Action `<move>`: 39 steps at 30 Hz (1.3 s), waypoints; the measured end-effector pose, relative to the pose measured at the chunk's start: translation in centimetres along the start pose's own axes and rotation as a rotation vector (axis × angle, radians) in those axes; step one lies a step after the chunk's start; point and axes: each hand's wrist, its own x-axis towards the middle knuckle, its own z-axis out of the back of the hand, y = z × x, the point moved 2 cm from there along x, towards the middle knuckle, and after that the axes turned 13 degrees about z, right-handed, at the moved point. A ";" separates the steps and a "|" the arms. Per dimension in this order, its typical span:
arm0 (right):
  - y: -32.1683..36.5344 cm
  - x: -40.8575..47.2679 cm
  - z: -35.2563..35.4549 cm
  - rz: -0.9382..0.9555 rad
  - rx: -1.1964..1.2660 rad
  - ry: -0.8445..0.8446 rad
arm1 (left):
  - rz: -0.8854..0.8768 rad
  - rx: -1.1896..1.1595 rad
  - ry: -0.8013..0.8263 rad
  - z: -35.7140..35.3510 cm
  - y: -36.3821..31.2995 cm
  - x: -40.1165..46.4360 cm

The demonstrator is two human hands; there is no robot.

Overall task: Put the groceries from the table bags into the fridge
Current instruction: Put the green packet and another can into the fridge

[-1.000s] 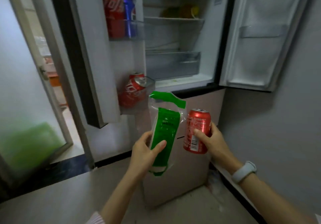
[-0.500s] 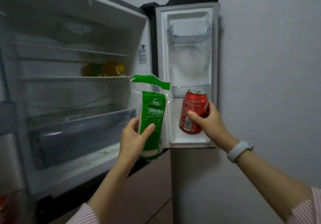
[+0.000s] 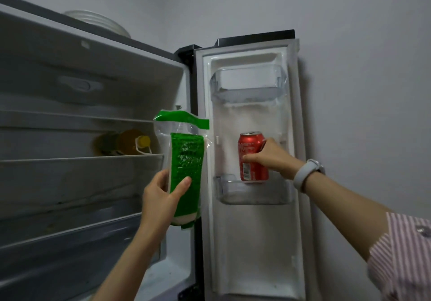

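Observation:
The fridge stands open in front of me, its right door swung wide. My right hand grips a red soda can upright, its base at the rim of the clear lower door bin. My left hand holds a green and clear plastic packet upright in front of the fridge's right edge, thumb across its front. The packet has a green strip along its top.
A yellow-capped bottle lies on the middle shelf. A clear upper door bin holds nothing visible. A drawer sits below the shelves. White plates rest on top of the fridge. A grey wall stands to the right.
My view rose from the left door and floor to the fridge interior and right door. My right hand carried the can forward to the lower door bin. The packet rose with my left hand.

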 end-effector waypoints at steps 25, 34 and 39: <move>10.3 -1.1 -12.0 0.666 -0.278 0.319 | -0.188 0.359 0.074 7.5 5.5 4.2; 12.8 -1.5 -23.1 0.949 -0.434 0.253 | -0.519 0.806 -0.202 18.2 5.5 6.3; 13.1 0.7 -26.2 1.055 -0.383 -0.209 | -0.620 0.944 -0.525 20.9 3.0 9.3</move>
